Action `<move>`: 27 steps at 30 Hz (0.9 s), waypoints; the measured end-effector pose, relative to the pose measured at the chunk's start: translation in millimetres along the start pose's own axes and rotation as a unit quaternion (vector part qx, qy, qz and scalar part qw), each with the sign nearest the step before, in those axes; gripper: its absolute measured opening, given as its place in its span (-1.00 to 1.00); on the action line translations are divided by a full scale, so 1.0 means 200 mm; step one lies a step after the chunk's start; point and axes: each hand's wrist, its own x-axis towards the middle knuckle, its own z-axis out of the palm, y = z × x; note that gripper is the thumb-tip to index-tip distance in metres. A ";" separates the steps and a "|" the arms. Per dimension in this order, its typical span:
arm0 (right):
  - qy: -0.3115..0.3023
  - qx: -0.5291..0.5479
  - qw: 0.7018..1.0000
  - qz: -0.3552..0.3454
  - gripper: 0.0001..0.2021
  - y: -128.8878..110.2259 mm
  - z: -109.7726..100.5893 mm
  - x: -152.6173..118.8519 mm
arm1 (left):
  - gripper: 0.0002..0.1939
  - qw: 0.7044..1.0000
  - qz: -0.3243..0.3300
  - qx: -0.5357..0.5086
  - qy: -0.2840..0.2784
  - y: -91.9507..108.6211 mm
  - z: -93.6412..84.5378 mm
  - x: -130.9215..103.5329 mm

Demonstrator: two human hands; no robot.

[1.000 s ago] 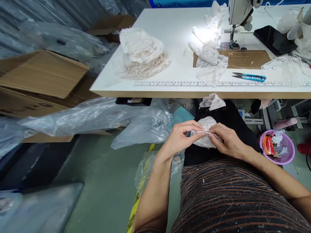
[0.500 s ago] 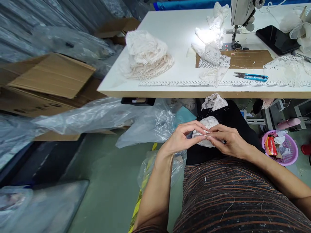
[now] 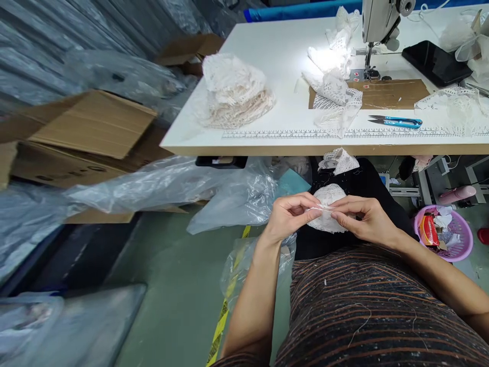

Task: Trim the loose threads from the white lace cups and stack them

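Note:
A white lace piece (image 3: 329, 222) lies over my dark-trousered lap, below the table edge. My left hand (image 3: 292, 216) pinches its upper left part between thumb and fingers. From the right, my right hand (image 3: 361, 216) pinches the same lace, its fingertips a short way from those of the left. A smaller lace scrap (image 3: 342, 162) rests higher on my lap, touched by neither hand.
The white table (image 3: 282, 137) carries a lace stack (image 3: 239, 92), more lace (image 3: 334, 86) beside the sewing machine (image 3: 376, 23), blue thread snips (image 3: 397, 122) and a black phone (image 3: 435, 62). A pink basket (image 3: 464, 242) stands at right; cardboard boxes (image 3: 95, 125) at left.
My fingertips have drawn slightly apart, with a thin stretch of lace showing between them. More of the lace below the fingers is visible. The whole view has shifted a little.

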 end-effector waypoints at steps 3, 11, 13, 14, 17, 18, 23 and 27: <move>0.041 0.022 0.999 0.020 -0.88 0.01 0.02 -0.01 | -0.77 0.999 0.019 -0.012 0.032 -0.02 0.02 0.00; 0.102 0.078 0.990 0.054 -0.84 0.03 0.06 -0.01 | -0.66 0.997 0.025 -0.022 0.065 -0.04 0.07 0.00; 0.103 0.085 0.989 0.058 -0.82 0.03 0.07 -0.01 | -0.62 0.997 0.008 -0.021 0.072 -0.04 0.07 0.00; 0.102 0.087 0.989 0.059 -0.80 0.04 0.06 -0.01 | -0.61 0.997 0.001 -0.022 0.076 -0.04 0.07 0.00; 0.098 0.089 0.989 0.065 -0.76 0.06 0.06 -0.01 | -0.58 0.996 -0.016 -0.017 0.085 -0.05 0.07 -0.01; 0.096 0.090 0.989 0.067 -0.75 0.07 0.06 -0.01 | -0.57 0.996 -0.023 -0.011 0.087 -0.05 0.06 -0.01; 0.091 0.096 0.989 0.065 -0.79 0.09 0.06 0.00 | -0.58 0.996 -0.039 0.029 0.077 -0.05 0.06 0.00; 0.082 0.056 0.994 0.053 -0.81 0.08 0.02 0.00 | -0.65 0.995 -0.044 0.088 0.016 -0.05 0.04 0.00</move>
